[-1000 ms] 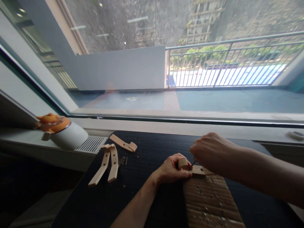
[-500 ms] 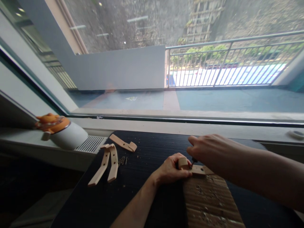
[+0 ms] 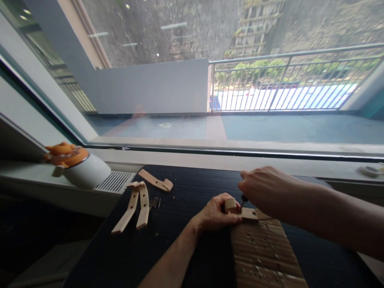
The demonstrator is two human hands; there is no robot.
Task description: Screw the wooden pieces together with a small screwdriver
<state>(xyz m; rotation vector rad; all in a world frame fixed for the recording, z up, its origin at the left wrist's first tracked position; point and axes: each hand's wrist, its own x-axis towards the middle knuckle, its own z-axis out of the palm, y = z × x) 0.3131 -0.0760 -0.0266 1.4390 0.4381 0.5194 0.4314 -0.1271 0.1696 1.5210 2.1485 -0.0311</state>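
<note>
At the far end of a brown wooden board (image 3: 264, 252) lies a pale wooden hook (image 3: 249, 214) with drilled holes. My left hand (image 3: 220, 212) is closed around the hook's curled end, its thumb along the near side. Above the hook, my right hand (image 3: 261, 186) is wrapped round the handle of a screwdriver (image 3: 244, 199). The shaft slants down to the hook beside my left fingertips; whether a screw sits under the tip is hidden. The board's surface has several small holes and chips.
Two wooden hooks (image 3: 143, 206) lie side by side on the black table (image 3: 192, 180), with another hook (image 3: 154, 181) behind them. Several screws (image 3: 155, 203) are close by. A white jar with an orange animal-shaped lid (image 3: 87, 170) stands on the sill under the window.
My right hand has turned and risen slightly, with more of the screwdriver showing beneath it. The left hand keeps its hold on the hook.
</note>
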